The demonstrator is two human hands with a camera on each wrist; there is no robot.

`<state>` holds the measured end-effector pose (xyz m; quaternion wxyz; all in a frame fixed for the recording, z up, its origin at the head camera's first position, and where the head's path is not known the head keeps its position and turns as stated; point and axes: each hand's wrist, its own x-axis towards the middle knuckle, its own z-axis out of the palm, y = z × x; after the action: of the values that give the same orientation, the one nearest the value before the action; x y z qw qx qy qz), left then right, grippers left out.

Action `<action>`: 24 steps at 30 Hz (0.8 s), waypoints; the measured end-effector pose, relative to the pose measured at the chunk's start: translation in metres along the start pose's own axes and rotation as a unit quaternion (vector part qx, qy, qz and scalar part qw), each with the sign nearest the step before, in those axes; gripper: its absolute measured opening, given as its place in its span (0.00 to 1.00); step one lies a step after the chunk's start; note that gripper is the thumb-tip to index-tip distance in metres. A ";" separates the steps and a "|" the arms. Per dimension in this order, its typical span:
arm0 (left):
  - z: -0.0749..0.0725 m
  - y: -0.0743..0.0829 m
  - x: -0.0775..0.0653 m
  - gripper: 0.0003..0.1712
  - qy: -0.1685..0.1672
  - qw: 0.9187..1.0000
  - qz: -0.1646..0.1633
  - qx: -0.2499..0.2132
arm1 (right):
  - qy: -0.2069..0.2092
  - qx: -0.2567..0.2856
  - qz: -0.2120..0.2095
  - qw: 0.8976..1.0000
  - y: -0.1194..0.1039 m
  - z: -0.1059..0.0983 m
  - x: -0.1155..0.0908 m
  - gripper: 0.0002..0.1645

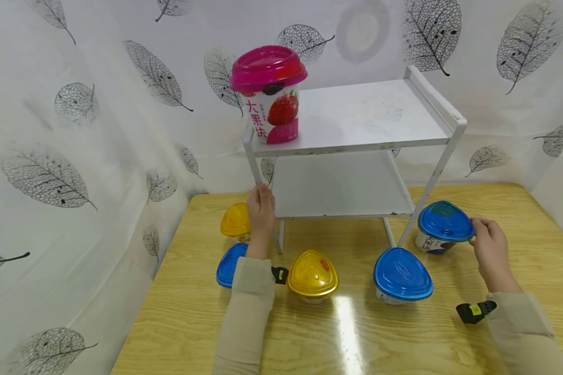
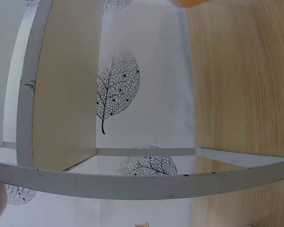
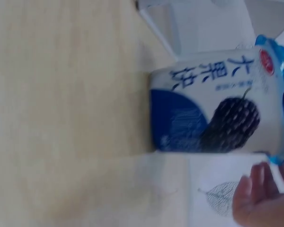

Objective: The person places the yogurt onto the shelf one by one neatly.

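My left hand [image 1: 261, 211] grips the left front leg of a white two-tier rack [image 1: 342, 185]; in the left wrist view a bit of that hand shows beside the grey-white bar [image 2: 132, 184]. To the right of the rack, my right hand [image 1: 490, 252] pinches the lid edge of a blue-lidded yogurt cup [image 1: 444, 224]. That cup stands upright on the wooden table. In the right wrist view, the cup [image 3: 213, 104] shows a blackberry print, with my fingers [image 3: 258, 182] at its lid rim. A larger pink-lidded strawberry yogurt cup [image 1: 274, 104] stands on the rack's top left.
Another blue-lidded cup [image 1: 402, 276] stands by the rack's right front leg. A yellow-lidded cup [image 1: 313, 276] is in front of the rack. Left of the rack are a yellow-lidded cup [image 1: 236, 221] and a blue-lidded one [image 1: 229, 265], partly behind my left arm. Leaf-patterned curtain [image 1: 75, 208] surrounds the table.
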<state>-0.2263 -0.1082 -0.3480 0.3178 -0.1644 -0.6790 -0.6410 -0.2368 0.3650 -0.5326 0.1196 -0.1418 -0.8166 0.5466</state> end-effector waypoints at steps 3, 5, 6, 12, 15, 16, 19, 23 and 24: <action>0.001 0.000 0.000 0.35 -0.002 1.000 -0.003 -0.001 | -0.013 0.019 -0.029 0.999 -0.007 -0.002 -0.015 0.31; 0.001 0.000 0.000 0.35 -0.003 1.000 -0.005 0.000 | -0.028 0.023 -0.046 0.998 -0.016 -0.003 -0.028 0.31; 0.001 0.000 -0.001 0.34 -0.004 1.000 -0.006 0.002 | -0.035 0.024 -0.053 0.998 -0.018 -0.004 -0.031 0.31; 0.001 -0.001 -0.001 0.36 0.000 1.000 0.001 -0.003 | -0.090 -0.015 -0.055 0.994 -0.020 -0.004 -0.043 0.39; 0.001 -0.001 0.000 0.35 -0.001 1.000 0.003 -0.006 | -0.131 -0.046 -0.051 0.989 -0.026 -0.004 -0.047 0.42; 0.001 -0.001 0.000 0.34 -0.001 1.000 0.003 -0.006 | -0.137 -0.056 -0.054 0.987 -0.027 -0.003 -0.048 0.42; 0.001 0.000 -0.001 0.34 -0.001 1.000 0.002 -0.009 | -0.164 -0.055 -0.064 0.983 -0.035 0.000 -0.052 0.44; 0.001 0.000 -0.001 0.34 0.001 1.000 -0.002 -0.009 | -0.172 -0.036 -0.073 0.982 -0.047 0.006 -0.058 0.44; 0.001 0.000 -0.001 0.33 0.001 1.000 -0.005 -0.009 | -0.170 -0.027 -0.070 0.983 -0.051 0.007 -0.060 0.44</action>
<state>-0.2254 -0.1065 -0.3487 0.3143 -0.1632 -0.6735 -0.6488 -0.1889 0.3191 -0.4908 0.0126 0.0073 -0.8474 0.5308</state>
